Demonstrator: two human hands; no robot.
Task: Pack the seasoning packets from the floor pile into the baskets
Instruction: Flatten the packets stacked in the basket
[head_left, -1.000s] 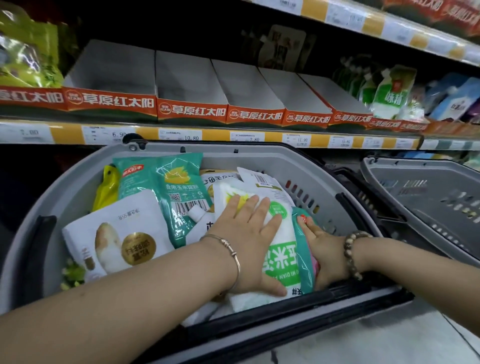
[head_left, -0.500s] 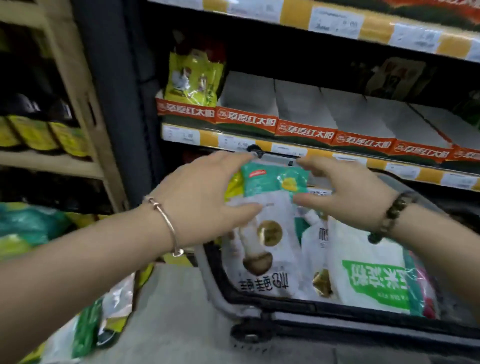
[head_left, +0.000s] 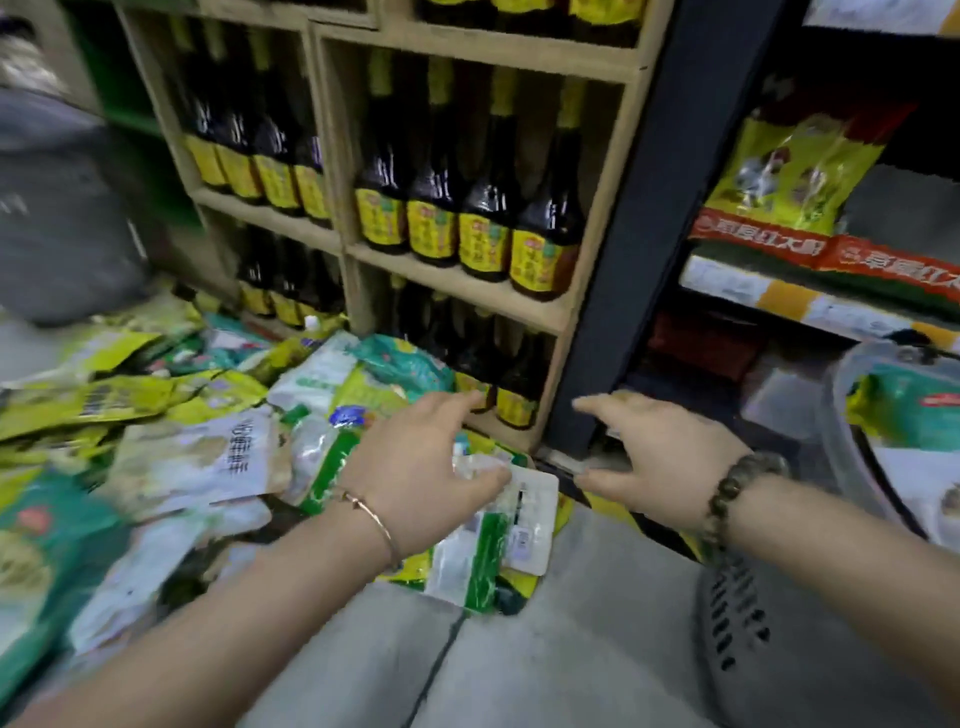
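Note:
A pile of seasoning packets (head_left: 171, 431), green, yellow and white, covers the floor at the left and centre. My left hand (head_left: 421, 467) hovers open above a white and green packet (head_left: 488, 545) at the pile's right edge, holding nothing. My right hand (head_left: 649, 452) reaches forward beside it, fingers spread, also empty. The grey basket (head_left: 841, 415) stands at the right edge with a teal packet (head_left: 914, 410) and white packets inside it.
A wooden shelf of dark bottles with yellow labels (head_left: 457, 228) stands right behind the pile. A dark shelf post (head_left: 623, 270) separates it from the store shelf with a yellow-green bag (head_left: 795, 171). Grey floor (head_left: 545, 649) lies in front.
Both hands left the basket and swung left to the floor pile. The view turned left, so the basket now sits at the right edge.

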